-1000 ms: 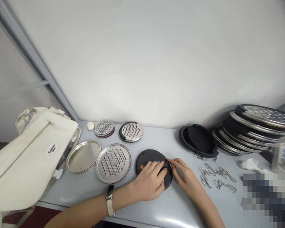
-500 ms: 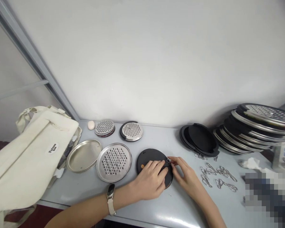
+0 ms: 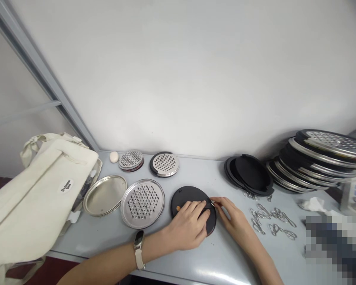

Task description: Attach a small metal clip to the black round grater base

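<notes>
A black round plastic disc (image 3: 190, 194) lies on the grey table, with a small orange spot on its top. My left hand (image 3: 188, 227), with a watch at its wrist, presses down on the disc with bent fingers and holds it in place. At the disc's right edge, my right hand (image 3: 230, 213) pinches a small bent-wire metal clip (image 3: 212, 203) between thumb and fingers. The clip is mostly hidden by the fingertips. Several loose wire clips (image 3: 280, 215) lie to the right of my right hand.
Left of the disc lie a round metal grater plate (image 3: 142, 204) and stacked plain metal discs (image 3: 105, 194). Behind are smaller graters (image 3: 165, 163) and an egg-like object (image 3: 114, 157). Black round covers (image 3: 252, 174), a tall grater stack (image 3: 317, 158) and a cream bag (image 3: 41, 198) stand around.
The fingers of my right hand have shifted slightly at the disc's edge around the wire clip. My left hand and the disc stay in place.
</notes>
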The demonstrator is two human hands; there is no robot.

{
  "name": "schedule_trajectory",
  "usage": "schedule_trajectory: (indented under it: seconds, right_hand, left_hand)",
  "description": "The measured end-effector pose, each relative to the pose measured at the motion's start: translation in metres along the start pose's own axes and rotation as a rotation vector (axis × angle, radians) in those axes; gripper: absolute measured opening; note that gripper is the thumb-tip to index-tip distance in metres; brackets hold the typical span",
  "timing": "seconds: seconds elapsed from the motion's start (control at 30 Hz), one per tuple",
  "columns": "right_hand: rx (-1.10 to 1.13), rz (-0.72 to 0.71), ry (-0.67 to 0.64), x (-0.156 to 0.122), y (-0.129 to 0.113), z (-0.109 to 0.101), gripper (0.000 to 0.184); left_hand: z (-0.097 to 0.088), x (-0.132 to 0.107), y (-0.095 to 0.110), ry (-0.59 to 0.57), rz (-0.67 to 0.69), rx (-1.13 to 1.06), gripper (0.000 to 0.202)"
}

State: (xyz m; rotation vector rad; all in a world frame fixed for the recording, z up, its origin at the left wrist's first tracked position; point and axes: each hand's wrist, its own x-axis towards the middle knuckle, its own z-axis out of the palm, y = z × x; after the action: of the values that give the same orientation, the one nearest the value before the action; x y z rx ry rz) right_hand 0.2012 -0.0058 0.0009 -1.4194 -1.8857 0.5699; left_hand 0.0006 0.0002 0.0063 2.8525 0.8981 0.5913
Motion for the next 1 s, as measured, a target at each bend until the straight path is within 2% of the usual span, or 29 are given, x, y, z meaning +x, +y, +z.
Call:
schedule_trajectory:
  seconds: [0.27, 0.5, 0.7, 0.8, 1.0]
  right_hand:
    - [-0.027, 0.081, 0.022, -0.003, 0.009, 0.002, 0.026]
    - [-0.020, 0.008, 0.064, -0.002, 0.006, 0.001, 0.025]
    - [-0.058, -0.039, 0.124, -0.002, 0.008, 0.001, 0.017]
    - [-0.052, -0.033, 0.078, -0.001, 0.005, 0.000, 0.016]
    - [-0.057, 0.080, -0.003, -0.001, -0.002, -0.001, 0.015]
  left_hand:
    - [-0.001, 0.000, 0.000, -0.006, -0.004, -0.008, 0.040]
    - [0.000, 0.000, 0.000, -0.013, 0.000, -0.006, 0.040]
    - [-0.001, 0.000, 0.000, -0.015, 0.000, 0.002, 0.041]
    - [-0.001, 0.000, 0.000, -0.013, -0.001, -0.005, 0.040]
    - [0.001, -0.001, 0.000, -0.007, 0.002, -0.003, 0.040]
